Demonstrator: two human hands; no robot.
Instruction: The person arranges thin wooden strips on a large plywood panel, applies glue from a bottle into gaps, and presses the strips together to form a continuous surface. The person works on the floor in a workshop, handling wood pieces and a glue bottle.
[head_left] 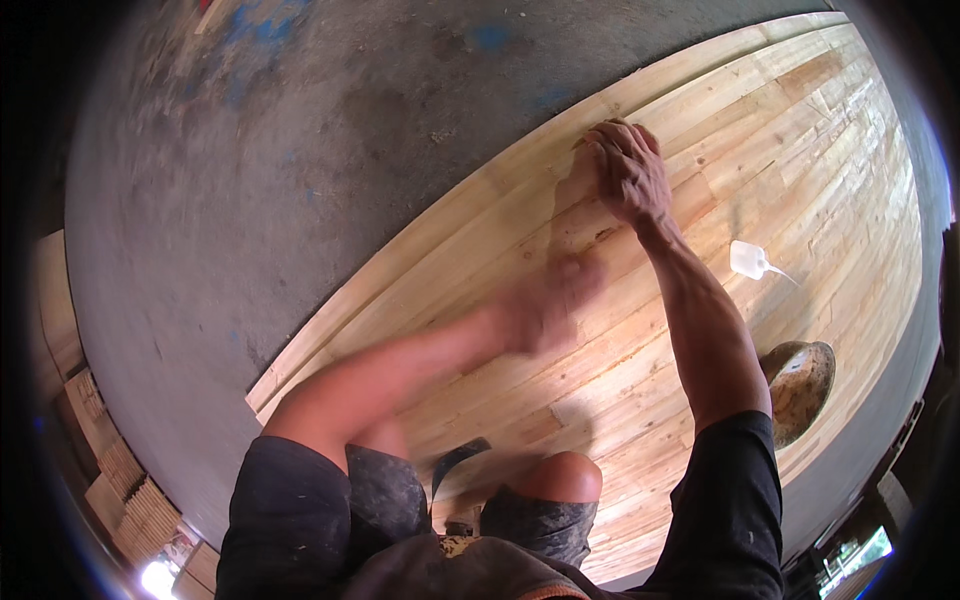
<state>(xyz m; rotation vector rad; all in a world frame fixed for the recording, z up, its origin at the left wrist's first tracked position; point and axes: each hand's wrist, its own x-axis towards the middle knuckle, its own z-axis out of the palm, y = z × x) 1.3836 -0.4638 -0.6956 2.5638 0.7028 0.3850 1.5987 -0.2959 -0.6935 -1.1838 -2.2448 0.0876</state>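
Observation:
A large panel of pale wooden strips (480, 290) lies beneath both of my hands. My right hand (630, 172) is stretched forward, fingers curled down against the panel near its far left edge. What sits under those fingers, if anything, is hidden. Closer to me and further left, my left hand (545, 305) hovers over or touches the strips; motion smears its fingers, so I cannot tell whether it holds anything. To the right of my right forearm, a small white squeeze bottle (747, 259) with a thin nozzle lies on the wood.
A stained bowl (803, 390) stands on the panel beside my right elbow. My knee (560, 477) rests low over the near part of the panel. Grey floor (300, 190) with blue paint marks stretches along the left. Stacked wooden pieces (120, 475) are at the lower left.

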